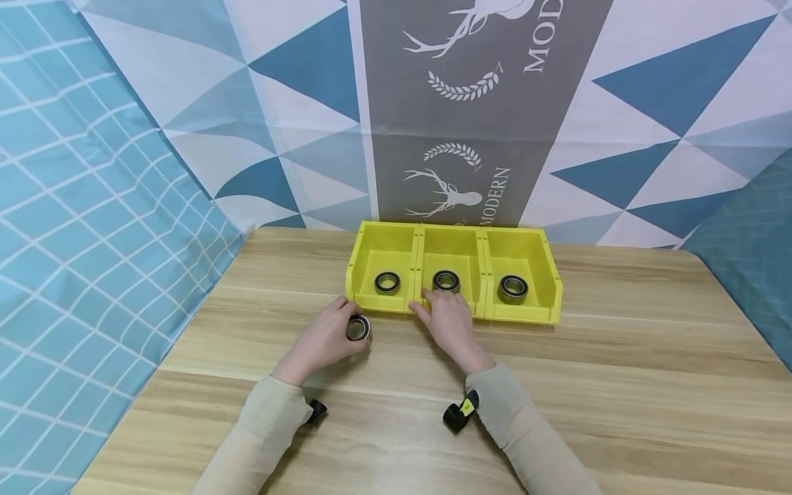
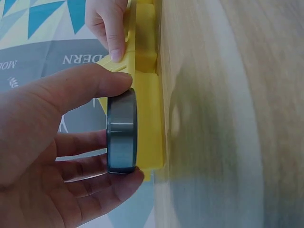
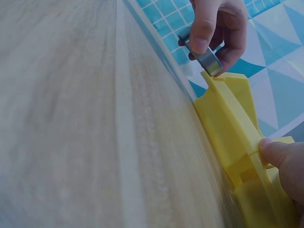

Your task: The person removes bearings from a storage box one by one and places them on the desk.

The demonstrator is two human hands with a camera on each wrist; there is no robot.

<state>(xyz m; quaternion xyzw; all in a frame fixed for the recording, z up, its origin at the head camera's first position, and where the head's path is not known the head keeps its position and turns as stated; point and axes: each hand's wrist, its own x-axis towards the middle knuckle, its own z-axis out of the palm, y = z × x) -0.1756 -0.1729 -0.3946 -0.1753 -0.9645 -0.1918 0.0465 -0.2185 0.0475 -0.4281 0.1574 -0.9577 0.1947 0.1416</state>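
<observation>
My left hand (image 1: 328,337) holds a ball bearing (image 1: 358,328) with a dark seal and shiny steel rim, just off the front left corner of the yellow bins (image 1: 516,315). In the left wrist view, the thumb lies on the top edge of this bearing (image 2: 122,133) and the fingers curl under and behind it. My right hand (image 1: 450,326) grips the front lip of the middle bin, thumb at the rim and fingers over the inside. Behind those fingers, a bearing (image 1: 446,280) sits in the middle bin, its lower part overlapped by the hand.
The left bin holds another bearing (image 1: 387,282), and the right bin holds a thicker-looking one (image 1: 513,289). The three joined bins stand at the back of the wooden table (image 1: 619,385), before a patterned cloth (image 1: 297,103). A blue checked cloth (image 1: 74,240) hangs at left.
</observation>
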